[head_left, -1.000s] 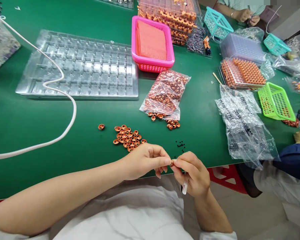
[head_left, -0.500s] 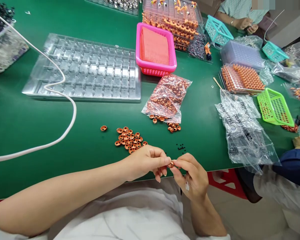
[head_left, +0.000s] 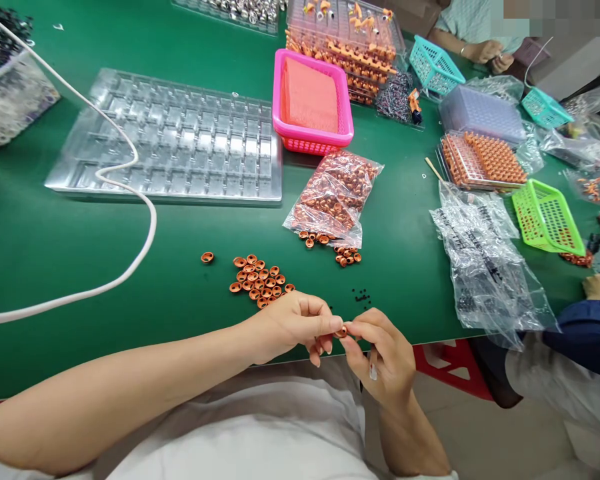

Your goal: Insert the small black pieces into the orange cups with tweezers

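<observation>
Thumb and fingers of my left hand (head_left: pixel 305 328) pinch a small copper-coloured metal cup (head_left: pixel 342 331) with a hole in it, just over the table's front edge. From the other side, the thumb and forefinger of my right hand (head_left: pixel 386 353) close on the cup's right edge; whether a smaller part is between them, I cannot tell. White tape is wrapped on a right finger. Beyond my left hand lies a loose pile of similar copper cups (head_left: pixel 260 279), partly hidden by that hand. Several tiny black pieces (head_left: pixel 361 297) are scattered beyond my right hand.
A clear bag of copper cups (head_left: pixel 337 190) lies before a pink basket (head_left: pixel 313 100). Clear trays (head_left: pixel 180 140) and a white cord (head_left: pixel 143 247) are at left. Plastic bags (head_left: pixel 485 267) and a green basket (head_left: pixel 547 217) are at right. Other people sit nearby.
The cup between my fingertips has turned slightly, so its hole shows more clearly. Both hands stay in nearly the same place; the view has shifted slightly.
</observation>
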Action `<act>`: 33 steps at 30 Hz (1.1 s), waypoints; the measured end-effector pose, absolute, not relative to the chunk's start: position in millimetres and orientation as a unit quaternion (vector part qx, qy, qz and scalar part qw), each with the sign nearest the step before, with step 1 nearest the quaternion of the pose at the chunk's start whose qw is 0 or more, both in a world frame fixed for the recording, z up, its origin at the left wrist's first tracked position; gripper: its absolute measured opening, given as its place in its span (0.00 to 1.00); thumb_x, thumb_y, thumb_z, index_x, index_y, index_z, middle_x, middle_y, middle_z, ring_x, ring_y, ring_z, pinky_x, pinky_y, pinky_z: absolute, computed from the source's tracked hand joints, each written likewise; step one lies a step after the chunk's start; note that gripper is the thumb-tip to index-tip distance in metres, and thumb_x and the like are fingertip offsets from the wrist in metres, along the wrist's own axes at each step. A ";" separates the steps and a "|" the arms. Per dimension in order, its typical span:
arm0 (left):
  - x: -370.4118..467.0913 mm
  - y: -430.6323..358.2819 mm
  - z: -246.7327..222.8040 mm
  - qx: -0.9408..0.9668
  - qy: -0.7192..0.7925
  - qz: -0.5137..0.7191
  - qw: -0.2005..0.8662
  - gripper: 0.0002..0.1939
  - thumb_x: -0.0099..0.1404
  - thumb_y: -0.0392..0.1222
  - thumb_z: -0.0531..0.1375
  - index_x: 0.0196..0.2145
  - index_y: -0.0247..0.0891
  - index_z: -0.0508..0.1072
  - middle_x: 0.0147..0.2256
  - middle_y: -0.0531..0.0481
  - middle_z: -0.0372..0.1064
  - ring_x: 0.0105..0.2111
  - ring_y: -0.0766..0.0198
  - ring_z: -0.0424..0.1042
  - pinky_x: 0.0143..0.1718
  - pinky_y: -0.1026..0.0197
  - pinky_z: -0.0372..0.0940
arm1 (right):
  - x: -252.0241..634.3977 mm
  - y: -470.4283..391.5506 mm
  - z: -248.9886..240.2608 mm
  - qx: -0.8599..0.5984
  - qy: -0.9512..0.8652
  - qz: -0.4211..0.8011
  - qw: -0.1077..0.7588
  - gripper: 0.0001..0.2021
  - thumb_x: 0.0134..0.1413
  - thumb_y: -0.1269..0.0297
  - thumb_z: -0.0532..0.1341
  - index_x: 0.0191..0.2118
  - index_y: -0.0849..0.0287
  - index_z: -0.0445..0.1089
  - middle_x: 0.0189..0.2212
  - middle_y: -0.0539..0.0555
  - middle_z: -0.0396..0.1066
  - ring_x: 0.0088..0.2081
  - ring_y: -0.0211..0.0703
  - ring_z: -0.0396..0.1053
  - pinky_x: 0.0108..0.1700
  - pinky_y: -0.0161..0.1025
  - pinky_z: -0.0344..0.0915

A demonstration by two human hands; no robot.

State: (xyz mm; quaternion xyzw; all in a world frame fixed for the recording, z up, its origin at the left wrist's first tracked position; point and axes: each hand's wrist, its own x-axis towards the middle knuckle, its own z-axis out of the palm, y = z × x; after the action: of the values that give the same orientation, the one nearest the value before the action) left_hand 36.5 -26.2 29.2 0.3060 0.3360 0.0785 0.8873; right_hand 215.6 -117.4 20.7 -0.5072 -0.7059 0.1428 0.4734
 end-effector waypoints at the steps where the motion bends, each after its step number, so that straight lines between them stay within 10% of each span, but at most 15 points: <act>1: 36.6 -26.2 29.7 0.306 0.337 0.079 0.887 0.32 0.46 0.65 0.77 0.24 0.33 0.73 0.20 0.52 0.72 0.20 0.68 0.70 0.23 0.65 0.70 | 215.2 -117.3 21.0 -0.508 -0.704 0.143 0.474 0.12 0.60 0.76 0.65 0.47 0.56 0.73 0.32 0.52 0.76 0.30 0.39 0.73 0.31 0.38 0.74; 19: 36.3 -26.3 25.8 0.311 0.333 0.074 0.887 0.31 0.47 0.66 0.77 0.25 0.32 0.74 0.21 0.51 0.73 0.20 0.68 0.71 0.23 0.64 0.71 | 214.3 -117.7 19.4 -0.504 -0.704 0.145 0.478 0.12 0.60 0.77 0.65 0.47 0.57 0.73 0.32 0.53 0.75 0.31 0.39 0.72 0.31 0.38 0.73; 33: 33.4 -30.5 27.1 0.385 0.308 0.175 0.852 0.13 0.58 0.45 0.74 0.36 0.33 0.83 0.32 0.49 0.80 0.31 0.67 0.76 0.36 0.65 0.73 | 210.6 -124.0 14.2 -0.519 -0.670 0.167 0.503 0.14 0.58 0.80 0.65 0.45 0.55 0.72 0.32 0.51 0.74 0.32 0.38 0.72 0.32 0.38 0.72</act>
State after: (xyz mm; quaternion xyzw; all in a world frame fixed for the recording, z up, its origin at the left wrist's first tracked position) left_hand 33.4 -30.5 27.1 0.3853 0.3082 0.1748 0.8521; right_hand 210.6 -124.0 14.2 -0.5194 -0.6704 0.1667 0.5030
